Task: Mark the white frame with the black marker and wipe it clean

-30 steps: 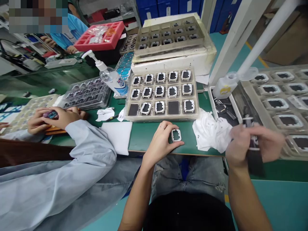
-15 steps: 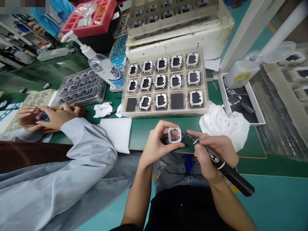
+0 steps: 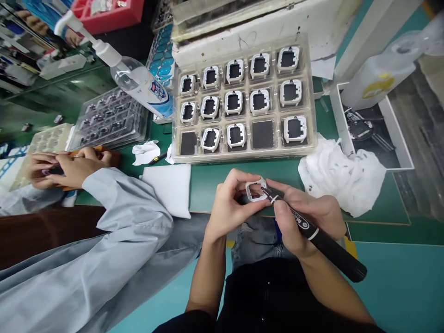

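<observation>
Your left hand [image 3: 227, 208] pinches the small white frame [image 3: 255, 190] between thumb and fingertips, just above the table edge and in front of the parts tray [image 3: 243, 156]; your right hand [image 3: 305, 217] is closed around a black marker [image 3: 314, 235], its tip touching the frame's right inner edge. To mark it well, I would brace your wrists against each other, tilt the frame toward you so the tip is in sight, and press lightly in short strokes (a slip would likely smear the white face); the crumpled cloth [image 3: 343, 178] lies near for wiping. White lettering on the marker barrel starts with "M", the rest unreadable; the pump bottle [image 3: 145, 88] carries a blue label too small to read.
</observation>
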A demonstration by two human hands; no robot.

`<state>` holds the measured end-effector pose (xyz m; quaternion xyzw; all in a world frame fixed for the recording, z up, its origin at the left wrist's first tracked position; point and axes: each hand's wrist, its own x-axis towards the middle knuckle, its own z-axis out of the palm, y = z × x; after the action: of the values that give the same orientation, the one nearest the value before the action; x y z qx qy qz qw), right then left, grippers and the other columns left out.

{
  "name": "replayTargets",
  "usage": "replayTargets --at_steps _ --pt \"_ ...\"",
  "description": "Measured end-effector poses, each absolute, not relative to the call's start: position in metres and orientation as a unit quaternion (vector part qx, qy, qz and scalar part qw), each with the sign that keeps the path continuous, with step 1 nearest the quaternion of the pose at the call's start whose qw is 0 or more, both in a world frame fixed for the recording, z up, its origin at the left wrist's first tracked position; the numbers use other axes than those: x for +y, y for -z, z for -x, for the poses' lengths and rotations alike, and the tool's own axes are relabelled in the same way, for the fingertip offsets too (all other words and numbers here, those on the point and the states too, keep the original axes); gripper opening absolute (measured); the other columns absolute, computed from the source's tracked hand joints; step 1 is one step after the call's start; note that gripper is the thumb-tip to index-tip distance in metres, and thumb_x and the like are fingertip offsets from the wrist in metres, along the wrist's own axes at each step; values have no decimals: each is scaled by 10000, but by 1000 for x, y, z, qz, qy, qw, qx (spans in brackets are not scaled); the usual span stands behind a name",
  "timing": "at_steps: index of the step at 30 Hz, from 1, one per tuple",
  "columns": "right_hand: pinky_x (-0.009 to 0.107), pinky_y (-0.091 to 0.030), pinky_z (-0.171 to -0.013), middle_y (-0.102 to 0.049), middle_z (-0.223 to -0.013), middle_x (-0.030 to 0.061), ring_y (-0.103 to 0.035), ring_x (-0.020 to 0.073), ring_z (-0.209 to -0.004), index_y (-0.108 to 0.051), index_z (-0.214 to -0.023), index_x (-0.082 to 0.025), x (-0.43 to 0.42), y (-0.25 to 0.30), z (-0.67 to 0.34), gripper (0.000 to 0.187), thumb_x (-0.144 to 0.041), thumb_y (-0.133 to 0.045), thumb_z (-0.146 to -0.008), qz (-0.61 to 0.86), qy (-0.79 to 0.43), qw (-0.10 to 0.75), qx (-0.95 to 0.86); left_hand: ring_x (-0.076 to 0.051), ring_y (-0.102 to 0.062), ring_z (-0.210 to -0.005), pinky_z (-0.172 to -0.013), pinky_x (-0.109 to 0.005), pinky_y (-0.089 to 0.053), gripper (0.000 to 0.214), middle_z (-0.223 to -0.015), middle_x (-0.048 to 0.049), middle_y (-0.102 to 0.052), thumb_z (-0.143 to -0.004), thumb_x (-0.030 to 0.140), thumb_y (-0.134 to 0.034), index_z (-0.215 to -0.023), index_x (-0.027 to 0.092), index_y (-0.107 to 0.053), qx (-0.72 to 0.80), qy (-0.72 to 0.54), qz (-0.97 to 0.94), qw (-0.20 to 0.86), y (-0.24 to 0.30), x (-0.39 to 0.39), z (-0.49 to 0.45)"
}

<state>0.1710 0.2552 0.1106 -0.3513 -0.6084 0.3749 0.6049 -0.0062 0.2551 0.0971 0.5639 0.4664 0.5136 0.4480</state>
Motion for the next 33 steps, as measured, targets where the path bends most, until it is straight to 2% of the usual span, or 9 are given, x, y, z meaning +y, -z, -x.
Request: replayTargets --at_steps 3,9,16,21,23,28,33 --pt "517 -784 -1060 -493 -630 -102 -664 146 -570 -550 -820 -275 256 -109 -167 303 -118 -737 -1001 333 -332 659 -587 -215 -879 -910 -788 -271 -692 581 -1044 -42 -864 -844 516 -1061 -1245 246 -739 490 -500 -574 425 -97 254 7" --pt "563 -780 -1061 -534 -643 -91 -603 136 -543 -563 -827 -287 256 -117 -171 334 -49 -731 -988 334 -342 600 -641 -219 -865 -919 -794 -295 -687 551 -1068 -43 -858 -868 517 -1042 -1249 258 -741 506 -489 -571 423 -98 253 8" --pt "542 -785 -1045 -544 -628 -111 -662 143 -553 -566 -870 -285 258 -115 -166 328 -22 -747 -945 325 -319 622 -637 -217 -870 -943 -830 -293 -696 488 -1125 -45 -871 -880 423 -1039 -1233 260 -743 519 -484 -593 381 -99 253 5" --pt "536 -801 -992 -636 -679 -110 -687 151 -562 -641 -1043 -278 261 -108 -159 358 5 -786 -878 315 -263 674 -614 -170 -851 -902 -800 -245 -679 417 -1166 -29 -875 -917 324 -997 -1238 257 -739 517 -484 -629 321 -101 255 2" --pt "527 -805 -975 -658 -691 -102 -698 151 -573 -652 -1042 -273 262 -107 -158 354 -3 -802 -870 320 -254 677 -612 -164 -849 -918 -815 -239 -676 387 -1165 -22 -874 -935 277 -970 -1246 257 -739 515 -484 -639 303 -101 254 1" --pt "509 -809 -954 -709 -701 -83 -752 169 -606 -648 -967 -274 260 -108 -157 261 -68 -800 -918 339 -241 668 -617 -185 -854 -953 -841 -265 -681 387 -1160 -24 -873 -955 284 -952 -1277 264 -738 524 -470 -649 287 -99 252 2" --pt "509 -809 -979 -730 -721 -70 -765 173 -607 -661 -1030 -261 260 -109 -157 259 -66 -803 -935 346 -211 664 -628 -163 -850 -905 -813 -238 -664 406 -1156 -2 -882 -945 295 -975 -1279 277 -744 523 -471 -656 272 -99 251 2"
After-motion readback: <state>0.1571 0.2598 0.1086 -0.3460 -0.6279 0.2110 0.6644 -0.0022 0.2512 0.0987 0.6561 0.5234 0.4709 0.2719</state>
